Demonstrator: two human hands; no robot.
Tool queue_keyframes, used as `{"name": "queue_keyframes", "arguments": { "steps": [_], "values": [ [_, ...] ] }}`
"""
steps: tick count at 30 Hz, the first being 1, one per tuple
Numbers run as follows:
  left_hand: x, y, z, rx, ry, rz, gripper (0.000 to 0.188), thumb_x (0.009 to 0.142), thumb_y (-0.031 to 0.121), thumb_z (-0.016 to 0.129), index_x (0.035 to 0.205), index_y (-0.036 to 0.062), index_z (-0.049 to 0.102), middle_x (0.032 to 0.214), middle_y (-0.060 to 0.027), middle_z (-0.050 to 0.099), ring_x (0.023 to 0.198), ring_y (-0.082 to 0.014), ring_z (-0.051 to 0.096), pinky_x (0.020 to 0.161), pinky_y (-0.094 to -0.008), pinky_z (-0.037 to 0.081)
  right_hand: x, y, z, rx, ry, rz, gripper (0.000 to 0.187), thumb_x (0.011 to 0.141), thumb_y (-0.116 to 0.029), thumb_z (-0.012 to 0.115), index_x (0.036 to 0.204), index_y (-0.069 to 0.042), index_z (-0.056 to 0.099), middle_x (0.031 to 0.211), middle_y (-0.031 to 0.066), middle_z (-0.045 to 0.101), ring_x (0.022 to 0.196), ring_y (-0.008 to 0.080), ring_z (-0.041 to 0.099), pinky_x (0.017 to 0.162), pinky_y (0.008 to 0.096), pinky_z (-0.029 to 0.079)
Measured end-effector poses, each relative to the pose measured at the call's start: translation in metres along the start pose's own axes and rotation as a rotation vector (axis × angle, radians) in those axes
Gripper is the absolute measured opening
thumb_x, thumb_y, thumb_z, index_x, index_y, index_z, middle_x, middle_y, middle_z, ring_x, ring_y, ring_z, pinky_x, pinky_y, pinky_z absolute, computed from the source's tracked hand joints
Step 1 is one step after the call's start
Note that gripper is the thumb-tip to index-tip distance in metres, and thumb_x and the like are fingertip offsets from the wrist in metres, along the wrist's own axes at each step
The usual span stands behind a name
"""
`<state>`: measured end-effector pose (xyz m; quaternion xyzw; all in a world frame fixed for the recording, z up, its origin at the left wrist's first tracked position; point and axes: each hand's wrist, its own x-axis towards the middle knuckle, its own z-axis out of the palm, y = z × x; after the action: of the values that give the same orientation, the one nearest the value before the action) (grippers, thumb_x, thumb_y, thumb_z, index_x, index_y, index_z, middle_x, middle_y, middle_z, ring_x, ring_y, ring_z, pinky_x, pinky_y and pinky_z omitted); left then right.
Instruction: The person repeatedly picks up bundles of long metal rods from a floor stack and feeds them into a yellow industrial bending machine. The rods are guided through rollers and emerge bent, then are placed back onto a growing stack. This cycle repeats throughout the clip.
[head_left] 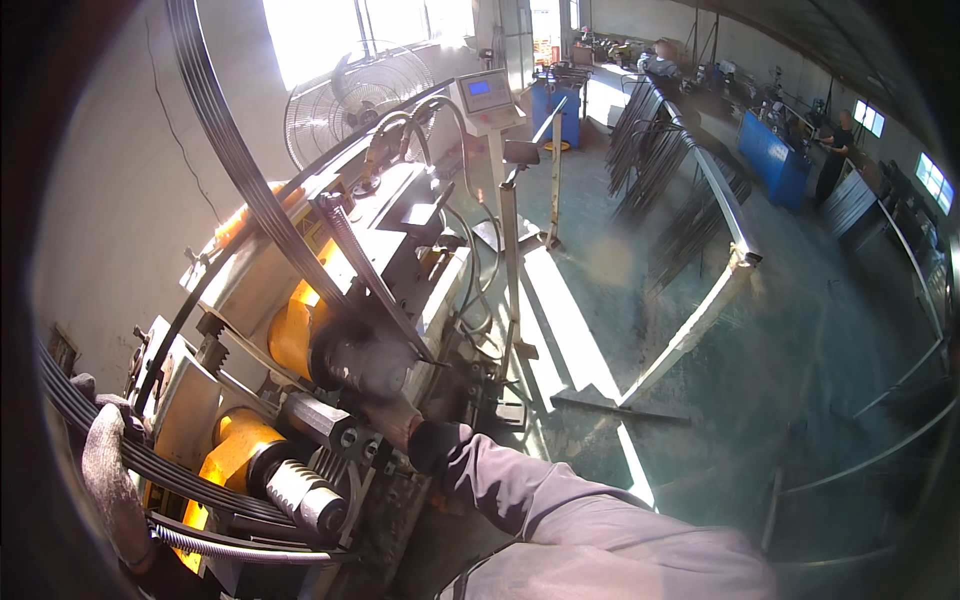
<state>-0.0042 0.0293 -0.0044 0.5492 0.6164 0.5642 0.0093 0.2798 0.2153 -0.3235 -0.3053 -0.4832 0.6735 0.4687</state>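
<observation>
At the left edge my left hand [105,465], in a grey work glove, is closed round a bundle of long dark metal rods [190,488]. The bundle curves past the machine's lower yellow arm [240,445] and ends near a ribbed steel roller [305,493]. My right arm [520,490], in a mauve sleeve, reaches across to the machine. My right hand [393,412] is beside its dark middle part; its fingers are blurred and shadowed. Above, a second bundle of dark rods [235,160] slopes down to the upper yellow arm [295,335].
Behind the machine stand a large fan [355,105] and a control box with a small blue screen [485,90] on a post. Metal rods hang over a long rack [690,150] to the right. Blue machines [775,155] and a person [835,155] are farther back.
</observation>
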Motion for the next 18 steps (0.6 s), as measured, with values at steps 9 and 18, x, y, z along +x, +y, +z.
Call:
{"name": "queue_keyframes", "arguments": {
  "steps": [9, 18],
  "values": [
    [-0.009, 0.006, -0.01, 0.347, -0.229, 0.304, 0.034, 0.117, 0.024, 0.055, 0.13, -0.0018, 0.072, 0.118, -0.0129, 0.075, 0.1, -0.0177, 0.075, 0.094, -0.0307, 0.06, 0.011, 0.021, -0.012, -0.421, -0.103, -0.204, 0.041, 0.109, -0.023, 0.067, 0.145, -0.001, 0.066, 0.131, 0.008, 0.073, 0.115, 0.0155, 0.068, 0.097, 0.034, 0.056],
    [-0.012, 0.015, -0.012, 0.578, -0.259, 0.395, 0.026, 0.112, 0.0, 0.055, 0.134, -0.0054, 0.069, 0.128, -0.022, 0.076, 0.112, -0.0303, 0.079, 0.098, -0.0383, 0.066, 0.015, 0.035, -0.006, -0.416, -0.054, -0.264, 0.03, 0.107, -0.012, 0.06, 0.133, -0.009, 0.075, 0.117, 0.011, 0.076, 0.099, 0.0215, 0.075, 0.084, 0.0364, 0.059]
  ]
}}
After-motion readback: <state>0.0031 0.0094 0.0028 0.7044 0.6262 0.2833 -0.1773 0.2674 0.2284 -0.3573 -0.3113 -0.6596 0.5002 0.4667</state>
